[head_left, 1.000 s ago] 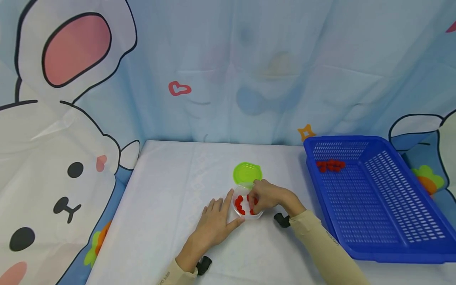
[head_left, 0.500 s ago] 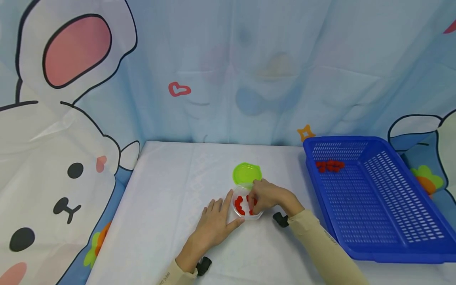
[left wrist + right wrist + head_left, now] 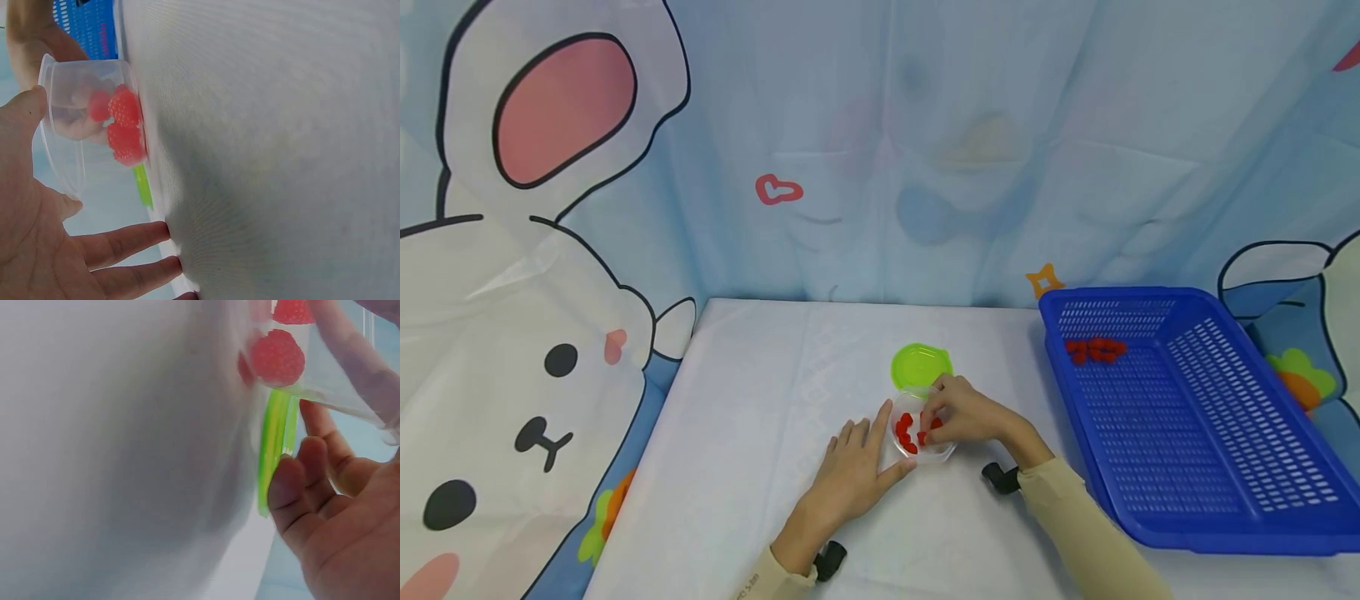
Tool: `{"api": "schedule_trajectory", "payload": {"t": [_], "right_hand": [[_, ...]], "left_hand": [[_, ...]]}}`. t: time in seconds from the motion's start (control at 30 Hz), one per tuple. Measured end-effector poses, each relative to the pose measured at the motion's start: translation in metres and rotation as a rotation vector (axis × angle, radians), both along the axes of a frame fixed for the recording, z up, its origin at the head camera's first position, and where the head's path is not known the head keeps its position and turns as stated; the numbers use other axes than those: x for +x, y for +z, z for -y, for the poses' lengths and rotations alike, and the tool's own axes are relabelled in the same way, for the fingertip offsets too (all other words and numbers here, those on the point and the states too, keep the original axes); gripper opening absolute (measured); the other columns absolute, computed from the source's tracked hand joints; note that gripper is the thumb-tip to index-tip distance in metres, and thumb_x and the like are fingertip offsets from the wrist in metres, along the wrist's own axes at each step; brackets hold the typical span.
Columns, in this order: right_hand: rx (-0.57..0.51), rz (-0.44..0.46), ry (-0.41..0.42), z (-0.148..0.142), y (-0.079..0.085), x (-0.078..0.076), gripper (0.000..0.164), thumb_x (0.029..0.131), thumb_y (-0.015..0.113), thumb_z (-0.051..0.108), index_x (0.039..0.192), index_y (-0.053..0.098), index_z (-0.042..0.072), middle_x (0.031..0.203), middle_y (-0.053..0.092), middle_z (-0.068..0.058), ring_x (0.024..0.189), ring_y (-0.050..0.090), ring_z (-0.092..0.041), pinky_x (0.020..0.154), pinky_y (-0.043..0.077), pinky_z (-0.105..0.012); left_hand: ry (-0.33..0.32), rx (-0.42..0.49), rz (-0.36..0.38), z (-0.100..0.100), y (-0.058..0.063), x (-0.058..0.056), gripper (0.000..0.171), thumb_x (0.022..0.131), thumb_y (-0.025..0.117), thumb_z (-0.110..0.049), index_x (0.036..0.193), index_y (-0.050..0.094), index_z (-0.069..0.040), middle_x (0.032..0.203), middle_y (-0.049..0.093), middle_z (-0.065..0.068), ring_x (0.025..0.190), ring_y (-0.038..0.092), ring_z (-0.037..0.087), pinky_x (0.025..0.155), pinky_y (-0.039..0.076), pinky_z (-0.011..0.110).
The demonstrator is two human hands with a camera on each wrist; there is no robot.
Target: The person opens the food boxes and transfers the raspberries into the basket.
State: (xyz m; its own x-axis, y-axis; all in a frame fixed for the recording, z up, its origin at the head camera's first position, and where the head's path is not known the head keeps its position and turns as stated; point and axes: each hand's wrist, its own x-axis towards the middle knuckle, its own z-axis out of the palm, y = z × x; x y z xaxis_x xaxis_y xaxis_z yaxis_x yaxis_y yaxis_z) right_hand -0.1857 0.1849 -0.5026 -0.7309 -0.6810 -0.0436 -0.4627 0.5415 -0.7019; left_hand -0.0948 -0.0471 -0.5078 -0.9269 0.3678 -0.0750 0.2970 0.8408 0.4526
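Observation:
A clear plastic cup (image 3: 937, 456) stands on the white table with several red raspberries (image 3: 903, 428) inside. My left hand (image 3: 844, 482) lies against its left side, thumb and index finger touching the rim and the other fingers spread straight. Reaching into the cup from the right, my right hand (image 3: 967, 414) pinches a raspberry (image 3: 922, 437) low in it; the fingers partly cover the contents. Through the clear wall in the left wrist view, raspberries (image 3: 125, 106) rest at the bottom. A green lid (image 3: 920, 365) lies just behind the cup.
A blue plastic basket (image 3: 1213, 521) stands at the right of the table, with a cluster of red raspberries (image 3: 1096, 349) in its far left corner. Behind the table hangs a light blue printed curtain (image 3: 865, 100).
My right hand has lifted slightly, and the raspberry at its fingertips has shifted a little left and away from me inside the cup. My left hand stays in place.

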Motion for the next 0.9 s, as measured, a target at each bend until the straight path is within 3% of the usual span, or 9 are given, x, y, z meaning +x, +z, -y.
{"api": "schedule_trajectory", "payload": {"t": [0.1,0.23,0.37,0.53,0.77,0.9], "right_hand": [[-0.036,0.002,-0.055,-0.002,-0.001,0.004,0.01,0.077,0.084,0.018,0.078,0.076,0.025,0.091,0.06,0.007,0.107,0.042,-0.026,0.085,0.037,-0.044],[-0.088,0.029,-0.124,-0.004,-0.004,0.008,0.008,0.079,0.084,0.02,0.082,0.077,0.023,0.104,0.059,-0.002,0.116,0.041,-0.03,0.093,0.037,-0.05],[-0.165,0.033,-0.182,-0.006,-0.007,0.012,0.008,0.081,0.084,0.021,0.084,0.078,0.024,0.117,0.052,-0.011,0.116,0.041,-0.031,0.087,0.041,-0.046],[-0.271,-0.022,-0.245,-0.01,-0.004,0.017,0.008,0.083,0.084,0.017,0.088,0.079,0.021,0.117,0.052,-0.014,0.111,0.043,-0.029,0.075,0.041,-0.041],[-0.348,-0.125,-0.298,-0.013,0.019,0.028,0.011,0.086,0.08,0.012,0.095,0.077,0.017,0.108,0.058,-0.004,0.103,0.05,-0.023,0.076,0.045,-0.044],[-0.35,-0.16,-0.414,-0.013,0.04,0.036,0.011,0.088,0.079,0.013,0.098,0.077,0.016,0.103,0.061,-0.002,0.094,0.052,-0.022,0.075,0.046,-0.04]], "left_hand": [[-0.002,-0.005,-0.002,0.0,-0.001,0.0,0.092,0.093,0.051,-0.068,0.162,0.013,-0.021,0.143,0.048,0.021,0.135,0.041,0.043,0.108,0.033,0.061],[-0.003,-0.013,-0.002,0.0,0.0,-0.001,0.092,0.093,0.051,-0.068,0.162,0.012,-0.021,0.143,0.048,0.021,0.134,0.042,0.042,0.108,0.034,0.06],[-0.001,-0.008,0.008,0.0,0.001,0.0,0.091,0.094,0.051,-0.067,0.162,0.013,-0.021,0.144,0.047,0.022,0.134,0.042,0.042,0.107,0.034,0.061],[0.004,-0.012,0.019,0.0,0.002,0.001,0.091,0.094,0.051,-0.067,0.162,0.014,-0.02,0.145,0.047,0.022,0.134,0.041,0.043,0.107,0.034,0.061],[0.002,-0.009,0.019,0.0,0.003,0.001,0.091,0.094,0.052,-0.066,0.162,0.015,-0.019,0.143,0.048,0.021,0.134,0.041,0.042,0.107,0.034,0.061],[0.003,-0.007,0.018,-0.001,0.002,0.001,0.091,0.094,0.053,-0.066,0.162,0.015,-0.019,0.143,0.048,0.021,0.134,0.041,0.042,0.107,0.034,0.061]]}}
